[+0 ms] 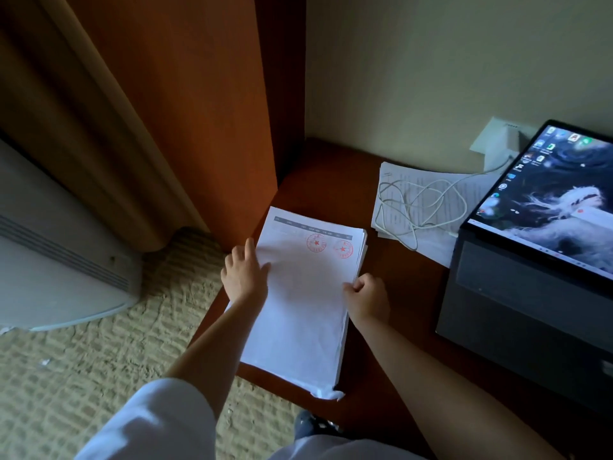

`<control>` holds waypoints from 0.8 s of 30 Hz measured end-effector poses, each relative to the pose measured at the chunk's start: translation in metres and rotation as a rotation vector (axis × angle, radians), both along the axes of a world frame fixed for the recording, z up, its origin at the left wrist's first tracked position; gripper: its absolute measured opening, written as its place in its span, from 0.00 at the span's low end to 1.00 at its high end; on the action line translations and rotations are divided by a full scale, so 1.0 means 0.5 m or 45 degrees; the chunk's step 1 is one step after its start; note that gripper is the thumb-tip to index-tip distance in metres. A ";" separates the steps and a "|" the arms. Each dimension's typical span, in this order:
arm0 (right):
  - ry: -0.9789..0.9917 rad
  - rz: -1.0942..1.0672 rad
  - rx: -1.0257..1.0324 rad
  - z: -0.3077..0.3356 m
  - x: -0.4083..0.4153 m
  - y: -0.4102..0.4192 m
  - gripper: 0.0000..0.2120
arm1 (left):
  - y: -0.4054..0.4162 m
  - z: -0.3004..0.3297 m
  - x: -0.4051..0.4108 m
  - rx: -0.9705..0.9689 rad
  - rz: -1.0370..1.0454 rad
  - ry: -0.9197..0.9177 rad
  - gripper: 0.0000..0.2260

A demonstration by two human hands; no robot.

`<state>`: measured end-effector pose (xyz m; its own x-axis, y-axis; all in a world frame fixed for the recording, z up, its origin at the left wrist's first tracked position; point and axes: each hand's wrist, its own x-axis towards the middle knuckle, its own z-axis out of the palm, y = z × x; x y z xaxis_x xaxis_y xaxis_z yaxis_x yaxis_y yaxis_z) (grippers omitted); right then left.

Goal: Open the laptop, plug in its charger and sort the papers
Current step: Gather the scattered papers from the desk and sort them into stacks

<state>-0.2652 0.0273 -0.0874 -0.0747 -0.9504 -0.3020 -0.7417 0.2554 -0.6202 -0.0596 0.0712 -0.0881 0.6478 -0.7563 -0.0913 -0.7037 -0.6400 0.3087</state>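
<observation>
- Papers (305, 293): the near stack lies at the left front corner of the desk (408, 293), its top sheet white, with a grey header band and two red round stamps near the far end. The near corner overhangs the desk edge and looks crumpled.
- My left hand (245, 273) rests on the stack's left edge, fingers loosely spread and mostly straight, holding nothing.
- My right hand (366, 295) is curled at the stack's right edge, thumb and fingers pinching what seems to be the edge of the sheets.
- Sorting is the step in hand, I judge: the laptop (544, 247) stands open with its screen lit, and the charger cable (421, 207) runs from a white plug at the wall socket (497, 141) toward it.
- Next, I would square the edges or lift off the top sheets; thin, slippery paper calls for a light pinch and a steady left hand.
- A second pile (428, 197) lies farther back under the looped white cable, printed with text, its sheets fanned unevenly.
- Dark reddish wood forms the desk; beyond it lies knobbly beige carpet (99, 360).
</observation>
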 end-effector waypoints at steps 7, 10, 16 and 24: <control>-0.070 0.148 0.079 0.012 -0.004 -0.041 0.02 | -0.019 -0.018 -0.054 0.015 -0.202 -0.151 0.19; -0.110 0.020 -0.041 0.009 -0.024 -0.076 0.05 | -0.059 -0.004 -0.098 -0.112 -0.369 -0.056 0.17; 0.113 -0.068 -0.370 -0.005 -0.100 -0.151 0.10 | -0.207 0.030 -0.252 -0.265 -0.566 0.430 0.15; 0.147 -0.020 -0.393 -0.008 -0.195 -0.243 0.26 | -0.369 0.015 -0.350 -0.024 -0.453 0.536 0.14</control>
<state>-0.3628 -0.0944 -0.0912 -0.1073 -0.9942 0.0117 -0.8091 0.0804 -0.5822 -0.2346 -0.1132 -0.0804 0.2621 -0.9260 -0.2719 -0.6890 -0.3768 0.6191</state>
